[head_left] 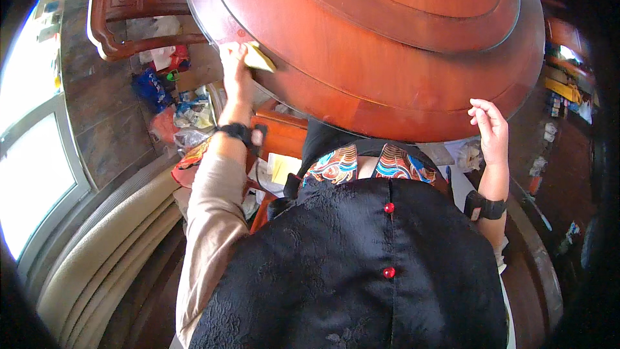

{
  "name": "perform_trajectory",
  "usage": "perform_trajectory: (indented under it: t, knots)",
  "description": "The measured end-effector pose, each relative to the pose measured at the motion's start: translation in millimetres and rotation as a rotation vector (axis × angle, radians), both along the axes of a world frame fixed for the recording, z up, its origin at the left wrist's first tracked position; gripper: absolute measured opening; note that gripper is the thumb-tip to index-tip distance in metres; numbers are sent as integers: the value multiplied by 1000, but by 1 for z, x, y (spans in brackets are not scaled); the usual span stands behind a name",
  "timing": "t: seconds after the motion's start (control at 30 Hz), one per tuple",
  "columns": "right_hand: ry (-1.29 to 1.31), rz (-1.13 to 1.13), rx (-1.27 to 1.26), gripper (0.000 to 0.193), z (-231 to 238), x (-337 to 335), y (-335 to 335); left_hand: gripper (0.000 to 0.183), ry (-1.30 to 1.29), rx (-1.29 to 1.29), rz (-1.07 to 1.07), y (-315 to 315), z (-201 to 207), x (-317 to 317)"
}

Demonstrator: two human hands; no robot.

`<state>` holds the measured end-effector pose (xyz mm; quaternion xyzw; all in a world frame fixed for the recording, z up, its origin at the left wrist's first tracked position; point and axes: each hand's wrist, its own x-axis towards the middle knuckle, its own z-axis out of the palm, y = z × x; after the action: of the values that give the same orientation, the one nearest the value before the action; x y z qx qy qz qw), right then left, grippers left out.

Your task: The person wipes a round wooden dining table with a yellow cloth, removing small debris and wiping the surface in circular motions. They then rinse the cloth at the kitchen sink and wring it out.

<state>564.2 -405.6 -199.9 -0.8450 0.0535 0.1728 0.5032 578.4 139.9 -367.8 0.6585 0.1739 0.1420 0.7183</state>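
My left hand [236, 71] is closed on a yellow cloth [259, 59], whose folded end pokes out on the right side of the fingers. Cloth and hand rest at the left rim of a round, glossy red-brown wooden table [361, 94]. At the table's right front edge is my right hand [491, 130], with nothing held and its fingers loosely bent and partly apart. Both wrists wear black bands. On the table sits a raised round turntable [413, 19] with a clear edge.
A carved wooden chair [139, 10] stands at the far left. Below it, plastic bags [194, 115] and a blue packet [152, 89] lie on the floor. Rolled beige material [113, 265] runs along the left, by a bright glazed door [42, 181]. Small items line the right side.
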Motion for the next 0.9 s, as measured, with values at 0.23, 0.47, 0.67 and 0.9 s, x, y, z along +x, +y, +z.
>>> perform_trajectory:
  t: [0.23, 0.47, 0.67, 0.9]
  knots:
    - [-89, 25, 77, 22, -5, 6, -9, 33, 530, -552, -451, -120, 70, -80]
    - [-117, 83, 50, 21, 0, 10, -8, 46, -106, 993, -301, -3, 12, 2]
    - [-63, 50, 44, 20, -10, -8, -21, 27, -232, 1090, -677, -107, 13, -56]
    - [-65, 28, 70, 21, -13, -19, -47, 13, 124, 9, -335, -97, 22, -25]
